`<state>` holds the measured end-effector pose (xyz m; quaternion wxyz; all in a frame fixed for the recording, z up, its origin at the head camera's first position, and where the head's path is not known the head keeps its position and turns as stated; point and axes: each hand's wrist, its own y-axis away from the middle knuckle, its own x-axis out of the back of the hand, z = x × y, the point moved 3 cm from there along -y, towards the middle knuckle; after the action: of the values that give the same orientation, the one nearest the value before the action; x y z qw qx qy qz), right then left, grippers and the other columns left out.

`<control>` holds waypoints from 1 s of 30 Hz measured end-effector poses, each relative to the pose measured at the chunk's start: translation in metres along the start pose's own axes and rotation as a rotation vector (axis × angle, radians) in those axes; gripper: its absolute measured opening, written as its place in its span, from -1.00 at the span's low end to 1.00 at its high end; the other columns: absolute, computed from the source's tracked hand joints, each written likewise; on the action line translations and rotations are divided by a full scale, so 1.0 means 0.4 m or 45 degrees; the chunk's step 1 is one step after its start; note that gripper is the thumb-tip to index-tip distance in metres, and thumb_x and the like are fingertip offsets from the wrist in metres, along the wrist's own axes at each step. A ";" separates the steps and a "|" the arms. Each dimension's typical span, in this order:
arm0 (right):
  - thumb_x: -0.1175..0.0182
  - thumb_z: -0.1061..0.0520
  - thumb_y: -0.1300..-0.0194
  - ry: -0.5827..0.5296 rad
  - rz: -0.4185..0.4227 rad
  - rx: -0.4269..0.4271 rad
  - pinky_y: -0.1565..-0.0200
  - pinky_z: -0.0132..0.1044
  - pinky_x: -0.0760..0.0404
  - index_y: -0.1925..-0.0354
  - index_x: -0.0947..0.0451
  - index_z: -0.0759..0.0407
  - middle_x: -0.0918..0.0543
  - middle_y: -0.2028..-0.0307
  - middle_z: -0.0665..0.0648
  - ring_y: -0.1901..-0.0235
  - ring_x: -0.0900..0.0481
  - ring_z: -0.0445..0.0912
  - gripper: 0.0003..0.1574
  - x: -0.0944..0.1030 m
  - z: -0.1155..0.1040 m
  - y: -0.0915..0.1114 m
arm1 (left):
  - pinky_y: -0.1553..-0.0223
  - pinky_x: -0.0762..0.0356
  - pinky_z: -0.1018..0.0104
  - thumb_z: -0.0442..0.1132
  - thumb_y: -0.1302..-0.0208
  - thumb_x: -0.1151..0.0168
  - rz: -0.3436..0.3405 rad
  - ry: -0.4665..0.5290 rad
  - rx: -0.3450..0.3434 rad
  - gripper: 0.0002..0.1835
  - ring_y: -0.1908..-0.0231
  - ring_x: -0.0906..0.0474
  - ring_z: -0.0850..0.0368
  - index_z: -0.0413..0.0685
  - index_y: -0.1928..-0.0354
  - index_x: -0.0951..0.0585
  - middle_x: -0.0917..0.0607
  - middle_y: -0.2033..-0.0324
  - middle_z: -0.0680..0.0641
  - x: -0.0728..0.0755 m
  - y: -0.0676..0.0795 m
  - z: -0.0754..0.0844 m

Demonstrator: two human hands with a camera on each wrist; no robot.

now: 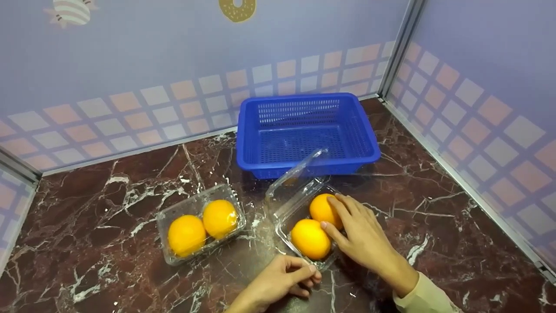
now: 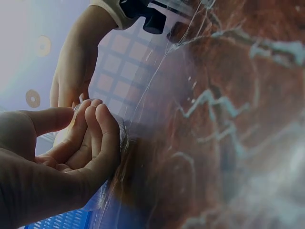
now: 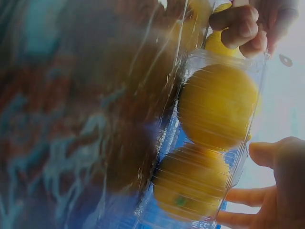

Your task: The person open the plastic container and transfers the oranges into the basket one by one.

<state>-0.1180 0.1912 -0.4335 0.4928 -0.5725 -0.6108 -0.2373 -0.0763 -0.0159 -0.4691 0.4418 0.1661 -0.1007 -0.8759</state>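
Two oranges [image 1: 311, 238] sit in a clear plastic clamshell box [image 1: 284, 237] with its lid [image 1: 278, 187] raised toward the back. My right hand [image 1: 362, 232] reaches over the box from the right, its fingers fairly straight and resting on the oranges. The right wrist view shows the oranges [image 3: 217, 107] through the ribbed wall, with the right hand [image 3: 281, 183] beside the rim. At the box's front corner my left hand [image 1: 289, 278] pinches the rim between thumb and curled fingers. In the left wrist view the left hand [image 2: 71, 148] partly hides that corner.
A second clear plastic box [image 1: 163, 230] holding two oranges [image 1: 186, 235] stands to the left. Behind the open box is a blue perforated basket [image 1: 308, 167]. Panel walls [image 1: 173, 52] bound the dark marbled tabletop [image 1: 130, 278] at the back and sides.
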 end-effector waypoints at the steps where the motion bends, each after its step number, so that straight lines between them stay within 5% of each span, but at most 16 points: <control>1: -0.26 -0.17 -0.54 -0.003 -0.005 0.005 -0.39 0.39 -0.38 -0.47 -0.45 0.19 -0.47 -0.46 0.34 -0.41 -0.43 0.35 -0.26 0.000 0.001 0.001 | 0.28 -0.76 0.42 -0.26 -0.54 -0.23 -0.011 0.000 0.003 -0.69 0.31 -0.64 0.22 -0.48 0.07 -0.72 -0.82 0.22 -0.11 -0.003 0.000 -0.001; 21: -0.21 -0.24 -0.54 -0.055 -0.122 0.168 -0.53 0.36 -0.22 -0.50 -0.45 0.14 -0.45 -0.50 0.27 -0.51 -0.33 0.34 -0.22 -0.009 -0.009 -0.008 | 0.27 -0.77 0.41 -0.25 -0.59 -0.17 -0.116 -0.147 0.053 -0.68 0.39 -0.64 0.24 -0.37 0.12 -0.80 -0.84 0.24 -0.20 -0.059 0.012 -0.019; 30: -0.18 -0.28 -0.56 -0.111 -0.173 0.161 -0.58 0.29 -0.12 -0.53 -0.40 0.09 -0.46 -0.51 0.16 -0.56 -0.27 0.24 -0.20 -0.011 0.004 -0.024 | 0.21 -0.80 0.34 -0.23 -0.59 -0.17 -0.212 -0.187 0.003 -0.67 0.31 -0.66 0.21 -0.37 0.10 -0.80 -0.83 0.16 -0.29 -0.077 -0.007 -0.020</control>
<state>-0.1280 0.1881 -0.4354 0.4838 -0.5071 -0.6829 -0.2061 -0.0582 0.0105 -0.4713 0.3586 0.1099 -0.1195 -0.9193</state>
